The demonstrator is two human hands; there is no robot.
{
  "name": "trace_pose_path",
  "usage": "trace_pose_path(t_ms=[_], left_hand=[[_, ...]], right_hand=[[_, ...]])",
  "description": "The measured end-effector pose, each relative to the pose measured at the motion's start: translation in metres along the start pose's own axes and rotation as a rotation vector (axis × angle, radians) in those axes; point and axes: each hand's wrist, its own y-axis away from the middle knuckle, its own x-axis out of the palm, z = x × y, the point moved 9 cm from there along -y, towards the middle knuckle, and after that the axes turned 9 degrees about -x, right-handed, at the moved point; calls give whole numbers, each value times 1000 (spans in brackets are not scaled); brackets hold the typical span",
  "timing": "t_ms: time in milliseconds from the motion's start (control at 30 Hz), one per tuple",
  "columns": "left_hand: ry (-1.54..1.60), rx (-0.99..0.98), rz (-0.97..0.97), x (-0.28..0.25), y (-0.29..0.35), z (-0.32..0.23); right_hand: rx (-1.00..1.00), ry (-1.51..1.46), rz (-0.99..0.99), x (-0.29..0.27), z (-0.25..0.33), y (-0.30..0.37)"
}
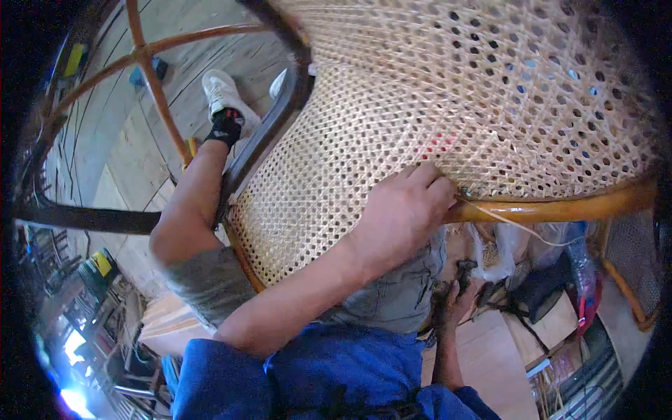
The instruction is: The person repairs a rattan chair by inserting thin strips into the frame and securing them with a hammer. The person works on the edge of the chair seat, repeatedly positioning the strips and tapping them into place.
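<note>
A woven cane panel (350, 140) with rows of small holes fills the middle and upper right, fixed to a curved brown chair frame (553, 208). My left hand (409, 206) rests at the panel's near edge, knuckles up and fingers curled over the rail. What lies under its fingertips is hidden. A loose pale cane strand (514, 222) comes out right beside those fingers and trails off to the right. Below the rail, my right hand (460, 302) is in shadow near clear plastic (493, 255) and a small dark thing; its fingers are too unclear to read.
A dark frame bar (269, 133) and thinner brown rods (157, 87) cross the upper left. My bare leg (196, 189) and a white shoe (224, 94) are beside the panel. Wooden boards (490, 357), a dark cloth-like thing (549, 287) and a yellow-labelled container (98, 269) lie around.
</note>
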Motion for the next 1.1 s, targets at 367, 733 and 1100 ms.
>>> trace_pose_path(t_ms=[367, 733, 1100], left_hand=[[362, 81, -299, -18, 26, 27], [111, 132, -293, -15, 57, 23], [22, 87, -255, -13, 70, 22]], right_hand=[[120, -164, -68, -55, 2, 24], [-98, -741, 369, -121, 193, -14], [-369, 149, 374, -118, 245, -58]])
